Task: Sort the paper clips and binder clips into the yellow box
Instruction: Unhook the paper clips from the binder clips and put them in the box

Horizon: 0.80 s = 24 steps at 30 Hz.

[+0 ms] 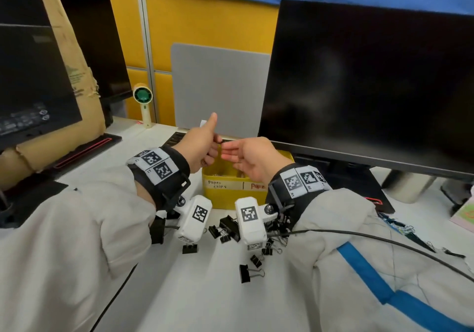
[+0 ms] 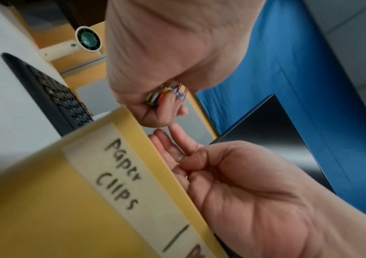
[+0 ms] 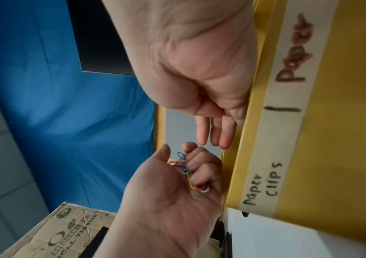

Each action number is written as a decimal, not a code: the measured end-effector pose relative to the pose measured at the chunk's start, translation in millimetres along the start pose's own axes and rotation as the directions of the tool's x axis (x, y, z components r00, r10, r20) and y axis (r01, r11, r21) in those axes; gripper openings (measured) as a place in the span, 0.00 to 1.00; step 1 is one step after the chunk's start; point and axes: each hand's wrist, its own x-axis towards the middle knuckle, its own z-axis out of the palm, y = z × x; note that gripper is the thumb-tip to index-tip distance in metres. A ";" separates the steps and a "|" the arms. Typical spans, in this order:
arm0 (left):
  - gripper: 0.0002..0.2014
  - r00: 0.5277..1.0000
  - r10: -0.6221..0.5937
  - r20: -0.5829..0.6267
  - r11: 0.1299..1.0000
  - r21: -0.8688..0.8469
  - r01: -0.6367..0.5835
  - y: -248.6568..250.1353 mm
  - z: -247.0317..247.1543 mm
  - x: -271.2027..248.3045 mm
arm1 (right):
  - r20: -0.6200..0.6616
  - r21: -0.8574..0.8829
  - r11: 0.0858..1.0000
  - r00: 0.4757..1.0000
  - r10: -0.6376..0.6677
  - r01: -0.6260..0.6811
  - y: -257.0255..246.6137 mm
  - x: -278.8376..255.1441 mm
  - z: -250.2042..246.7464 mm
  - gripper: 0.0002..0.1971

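Note:
The yellow box [image 1: 230, 198] stands mid-desk, its tape label reading "Paper clips" [image 2: 120, 174]. My left hand [image 1: 213, 152] is held over the box's left part, thumb up, its curled fingers gripping a bunch of coloured paper clips [image 2: 160, 97] [image 3: 185, 165]. My right hand [image 1: 230, 156] hovers over the box just to the right, with straight fingers [image 3: 212, 132] that point at the left hand and hold nothing. Several black binder clips [image 1: 228, 229] lie on the desk in front of the box, one nearer me [image 1: 245, 273]. The box's inside is mostly hidden.
A large dark monitor [image 1: 372, 88] stands on the right, its base close to the box. Behind the box is a keyboard [image 1: 177, 136], with a small hand-held fan [image 1: 142, 98] and a cardboard box [image 1: 77, 80] to the left. A black cable [image 1: 384, 239] and loose coloured clips [image 1: 395, 226] lie on the right.

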 end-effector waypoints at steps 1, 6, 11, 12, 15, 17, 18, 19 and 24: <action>0.26 1.000 -0.017 -0.006 0.996 -0.087 0.017 -0.7 2.6 -1.0 | 0.002 -0.016 1.000 1.000 -0.015 0.015 0.1 -2.3 -0.9 0.19; 0.14 0.993 0.013 -0.121 0.998 -0.053 -0.020 1.0 16.1 -8.6 | -0.071 -0.145 0.985 0.992 -0.101 0.090 -5.9 -13.8 -13.6 0.16; 0.08 0.983 0.178 0.039 0.943 0.278 -0.182 -4.1 25.0 -13.1 | -0.043 -0.685 0.705 0.956 -0.289 0.182 9.1 -25.6 -36.3 0.12; 0.08 0.976 0.204 0.071 0.916 0.338 -0.216 -5.8 26.6 -15.0 | -0.013 -0.723 0.661 0.952 -0.305 0.202 13.1 -27.6 -41.1 0.13; 0.08 0.960 0.258 0.110 0.800 0.532 -0.277 -11.0 31.9 -18.5 | 0.086 -0.749 0.590 0.928 -0.363 0.300 20.2 -36.9 -54.2 0.13; 0.11 0.939 0.301 0.168 0.693 0.637 -0.336 -14.6 34.9 -19.8 | 0.111 -0.727 0.588 0.905 -0.411 0.356 21.2 -45.4 -62.8 0.13; 0.12 0.933 0.306 0.190 0.647 0.677 -0.350 -15.7 36.2 -21.5 | 0.107 -0.711 0.595 0.894 -0.435 0.374 21.2 -49.8 -68.3 0.12; 0.13 0.933 0.296 0.205 0.607 0.714 -0.349 -18.0 37.0 -21.7 | 0.095 -0.698 0.603 0.885 -0.455 0.385 20.7 -53.8 -75.0 0.11; 0.24 0.945 0.235 0.227 0.400 0.864 -0.307 -21.7 46.0 -25.1 | 0.020 -0.677 0.634 0.871 -0.492 0.374 20.4 -77.9 -123.3 0.10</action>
